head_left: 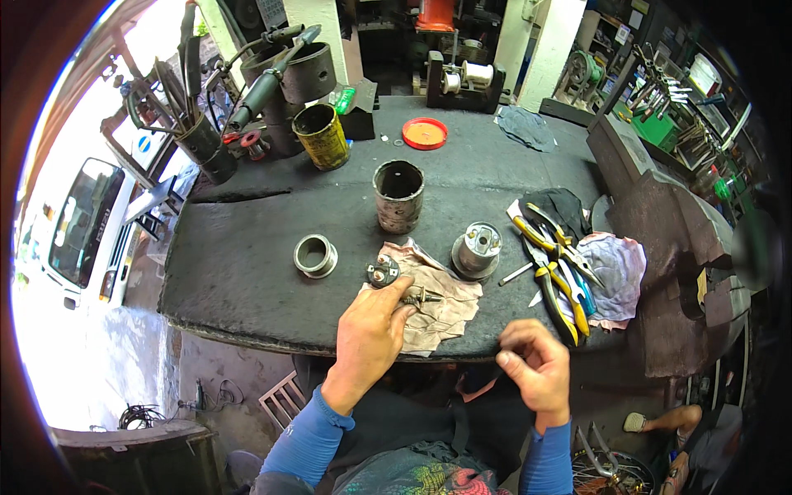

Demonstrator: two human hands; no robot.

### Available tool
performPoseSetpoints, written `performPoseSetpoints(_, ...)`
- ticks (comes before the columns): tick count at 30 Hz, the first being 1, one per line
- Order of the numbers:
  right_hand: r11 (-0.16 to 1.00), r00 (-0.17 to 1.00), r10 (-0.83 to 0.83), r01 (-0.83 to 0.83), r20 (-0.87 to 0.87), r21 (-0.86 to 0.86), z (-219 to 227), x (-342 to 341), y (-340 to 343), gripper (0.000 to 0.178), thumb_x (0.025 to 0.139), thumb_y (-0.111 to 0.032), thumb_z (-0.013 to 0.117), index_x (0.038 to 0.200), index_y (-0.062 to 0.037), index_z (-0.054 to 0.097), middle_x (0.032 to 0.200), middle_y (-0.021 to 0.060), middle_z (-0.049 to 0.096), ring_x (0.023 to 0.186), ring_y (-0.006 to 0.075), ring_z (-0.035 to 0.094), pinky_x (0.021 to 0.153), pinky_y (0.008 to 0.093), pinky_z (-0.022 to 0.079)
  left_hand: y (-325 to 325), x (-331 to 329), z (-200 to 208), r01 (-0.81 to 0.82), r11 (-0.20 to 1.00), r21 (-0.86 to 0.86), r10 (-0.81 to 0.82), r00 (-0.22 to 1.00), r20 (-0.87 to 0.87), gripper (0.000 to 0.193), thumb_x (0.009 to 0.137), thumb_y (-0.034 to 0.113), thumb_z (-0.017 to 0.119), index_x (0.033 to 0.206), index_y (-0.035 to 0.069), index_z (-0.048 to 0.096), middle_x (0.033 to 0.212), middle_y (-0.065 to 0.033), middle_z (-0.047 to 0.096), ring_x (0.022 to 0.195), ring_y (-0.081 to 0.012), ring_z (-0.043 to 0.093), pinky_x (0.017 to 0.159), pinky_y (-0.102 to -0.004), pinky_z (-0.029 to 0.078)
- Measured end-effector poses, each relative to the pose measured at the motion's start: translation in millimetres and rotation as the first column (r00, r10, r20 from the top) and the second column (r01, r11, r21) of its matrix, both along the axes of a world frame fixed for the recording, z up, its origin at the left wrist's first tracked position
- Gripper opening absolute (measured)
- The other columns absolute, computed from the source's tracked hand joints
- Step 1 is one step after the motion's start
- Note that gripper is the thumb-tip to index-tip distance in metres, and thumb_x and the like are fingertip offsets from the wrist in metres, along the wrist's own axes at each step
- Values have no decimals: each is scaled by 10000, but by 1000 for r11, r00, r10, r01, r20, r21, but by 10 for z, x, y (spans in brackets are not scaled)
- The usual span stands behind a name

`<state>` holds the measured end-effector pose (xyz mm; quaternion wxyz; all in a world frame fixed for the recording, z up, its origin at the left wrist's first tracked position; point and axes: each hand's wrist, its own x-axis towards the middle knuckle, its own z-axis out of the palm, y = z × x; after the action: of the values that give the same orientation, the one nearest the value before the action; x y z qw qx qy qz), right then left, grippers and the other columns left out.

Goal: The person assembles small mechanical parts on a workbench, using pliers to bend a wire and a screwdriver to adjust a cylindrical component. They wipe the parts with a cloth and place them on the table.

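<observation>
My left hand (369, 332) is over a crumpled beige cloth (450, 318) at the bench's front edge. Its thumb and forefinger are closed on one end of a small metal shaft (423, 297). Just beyond the fingertips is a round black cap (383, 271) with copper-coloured terminals. To the right, my right hand (538, 367) hovers off the bench edge with fingers curled and nothing visible in them. Around the cloth stand a short metal ring (315, 256), a tall worn metal cylinder (398, 198) and a silver cylindrical housing (476, 250) with a detailed top.
Yellow-handled pliers (554, 289) lie on rags (615, 276) at the right. Farther back are a red lid (425, 133), a yellow can (321, 139), a blue-grey rag (525, 129) and wire spools (476, 74). A tool holder (206, 147) stands far left. At lower right, another person's leg (672, 421) shows.
</observation>
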<state>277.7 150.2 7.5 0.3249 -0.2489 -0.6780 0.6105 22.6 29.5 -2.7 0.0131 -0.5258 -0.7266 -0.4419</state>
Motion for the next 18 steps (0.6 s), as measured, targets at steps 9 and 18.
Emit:
performPoseSetpoints(9,976,958,197,-212,210,50,-115,-55,-602,113,972,-23,774,1082,0,763,1034,124,751,956,277,735,867,362,576,-103,10,-9,-12,1000,-18,13,998,54,445,898,-23,824,1335,13,745,1168,-168,783,1039,-274,770,952,-370,598)
performPoseSetpoints(18,957,614,-235,280,754,71,-1130,1107,-768,396,1058,-415,699,1019,-25,752,967,186,761,934,404,739,836,499,567,-293,105,-85,-147,987,67,145,989,29,355,961,13,782,1311,-36,747,1257,-166,782,1113,-271,744,1006,-376,580)
